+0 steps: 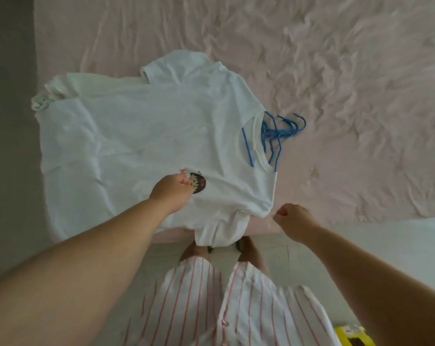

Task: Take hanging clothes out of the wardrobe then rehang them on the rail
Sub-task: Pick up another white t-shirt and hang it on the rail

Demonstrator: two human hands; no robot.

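Observation:
A white T-shirt (141, 136) with a small cartoon print lies flat on the pink bed, on top of other white clothes. Several blue hangers (277, 132) stick out of its neck opening toward the right. My left hand (172, 189) rests on the shirt beside the print, fingers curled down onto the cloth. My right hand (292, 217) hovers closed just right of the shirt's near sleeve, at the bed's front edge; nothing visible in it. One sleeve hangs over the bed edge.
The pink rumpled bedsheet (348, 96) fills the right and far side. A grey wall or floor strip (9, 121) runs along the left. My striped pink-and-white garment (211, 303) and pale floor are below. A yellow object (352, 335) sits bottom right.

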